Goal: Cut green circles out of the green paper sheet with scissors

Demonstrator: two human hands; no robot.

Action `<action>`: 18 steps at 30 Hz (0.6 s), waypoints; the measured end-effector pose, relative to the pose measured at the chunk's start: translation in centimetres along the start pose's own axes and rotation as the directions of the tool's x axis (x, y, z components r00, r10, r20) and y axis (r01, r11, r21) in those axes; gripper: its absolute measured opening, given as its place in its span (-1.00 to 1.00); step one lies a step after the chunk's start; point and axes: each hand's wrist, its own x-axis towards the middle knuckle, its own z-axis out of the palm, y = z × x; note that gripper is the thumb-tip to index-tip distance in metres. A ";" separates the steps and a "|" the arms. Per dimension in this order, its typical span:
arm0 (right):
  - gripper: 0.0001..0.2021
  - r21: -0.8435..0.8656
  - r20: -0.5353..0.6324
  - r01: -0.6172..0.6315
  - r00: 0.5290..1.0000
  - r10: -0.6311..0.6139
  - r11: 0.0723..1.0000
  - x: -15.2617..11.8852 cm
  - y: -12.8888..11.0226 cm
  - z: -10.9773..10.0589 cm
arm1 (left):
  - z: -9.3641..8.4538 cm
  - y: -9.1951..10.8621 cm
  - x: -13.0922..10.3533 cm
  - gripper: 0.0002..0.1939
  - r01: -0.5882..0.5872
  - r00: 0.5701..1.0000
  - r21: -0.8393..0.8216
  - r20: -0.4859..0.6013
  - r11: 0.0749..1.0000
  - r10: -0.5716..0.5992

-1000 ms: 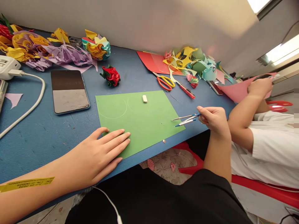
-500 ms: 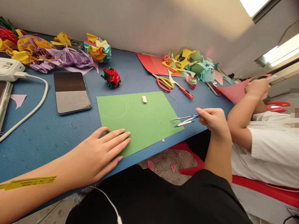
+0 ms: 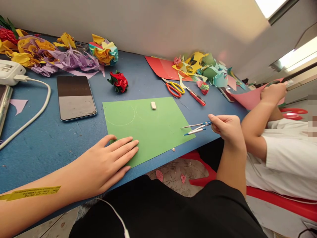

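1. Nearest me, the left hand [image 3: 104, 167] lies flat with its fingers together and stretched out, pressing the near left corner of the green paper sheet [image 3: 148, 127] onto the blue table [image 3: 44, 142]. The sheet lies at the table's near edge, its near corner almost at the lip.

2. The right hand [image 3: 228, 129] is closed on the top of a drawing compass [image 3: 196, 128], pinched between thumb and fingertips, with the two legs pointing left over the sheet's right corner, their tips slightly apart and, as far as I can tell, just off the paper.

3. To my eye a clean circle needs the flat palm kept firmly down, the needle set well inside the sheet's edge, and the spread of the legs left alone.

4. Two faint circles already show near the sheet's far edge, with a small white eraser [image 3: 153, 105] lying beside them.

5. Farther back a dark smartphone [image 3: 75, 97] lies left of the sheet, a red-and-green paper flower [image 3: 119, 81] beyond it, and orange-handled scissors [image 3: 175, 88] toward the far right.

6. Along the wall edge sit folded paper flowers [image 3: 49, 53] and cut scraps [image 3: 205, 67]; a white charger [image 3: 10, 71] sits at the far left.

7. A co-worker's arm [image 3: 257, 122] at the right holds pink paper [image 3: 247, 97].
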 end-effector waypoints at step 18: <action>-0.49 -0.519 -0.023 0.178 0.975 -0.222 0.836 -4.6 -7.8 3.3 | 0.0 -0.5 0.0 -0.59 -0.068 0.998 0.069 0.018 0.995 0.067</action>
